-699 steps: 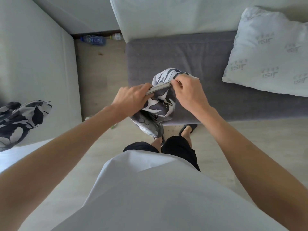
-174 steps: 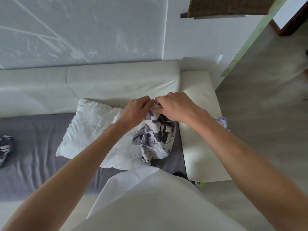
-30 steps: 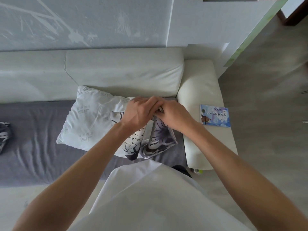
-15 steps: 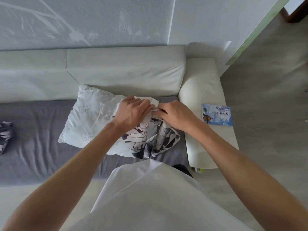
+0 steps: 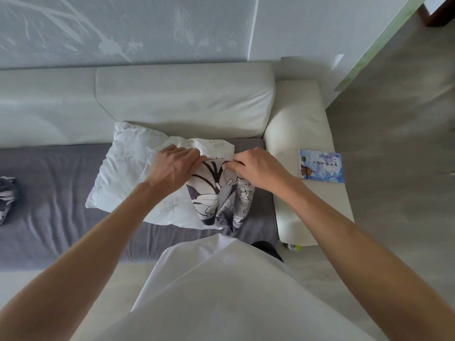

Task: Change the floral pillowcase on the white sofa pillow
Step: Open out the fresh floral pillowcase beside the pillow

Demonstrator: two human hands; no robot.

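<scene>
- Both bare forearms reach forward and slightly inward from the near edge, converging over the right end of the sofa seat.
- Left hand (image 5: pixel 173 166): back of hand up, fingers curled, pinching the top edge of the floral pillowcase (image 5: pixel 219 200) at its left side.
- Right hand (image 5: pixel 256 166): back of hand up, knuckles raised, fingers curled, pinching the same edge at its right side. The edge is pulled taut into a short straight line between the two hands.
- Pillowcase hangs bunched below the hands, black-and-white flower print, draped over the near right corner of the white pillow (image 5: pixel 133 173).
- Pillow lies on the grey seat cover (image 5: pixel 54 193), far edge against the white backrest (image 5: pixel 184 102); its right end rises in a fold just beyond the hands. Grey printed lettering on its surface.
- A blue printed booklet (image 5: pixel 320 166) lies flat on the white armrest (image 5: pixel 295 114), right of the right hand, not touching it.
- Far left edge of seat: a second patterned cloth (image 5: pixel 7 198), partly cut off.
- Person's white shirt (image 5: pixel 221 291) fills the near centre.
</scene>
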